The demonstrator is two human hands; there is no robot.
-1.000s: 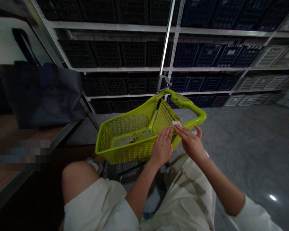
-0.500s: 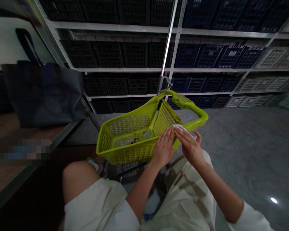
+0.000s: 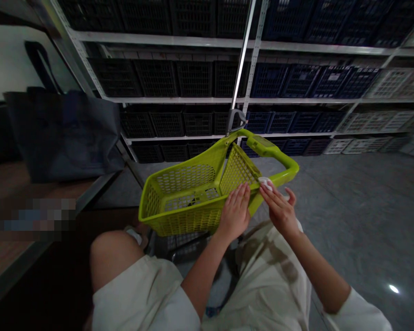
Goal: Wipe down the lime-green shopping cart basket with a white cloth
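Observation:
A yellow-green shopping cart (image 3: 182, 219) with perforated basket walls stands in front of my knees, its looped handle at the right. My left hand (image 3: 235, 211) lies with fingers stretched out over the near rim of the basket, holding nothing. Under the fingers of my right hand (image 3: 279, 209) is a white cloth (image 3: 265, 182), pressed on the rim where it meets the handle. Part of the cloth is hidden by those fingers.
Behind the cart, white metal shelves (image 3: 193, 99) hold several dark, blue and white crates. A dark bag (image 3: 65, 138) sits on a wooden surface at the left. A metal pole (image 3: 243, 55) rises behind the handle. Grey floor (image 3: 359, 207) extends at the right.
My right hand has slid a little to the right along the rim with the white cloth, away from my left hand. My left hand has stayed nearly in place.

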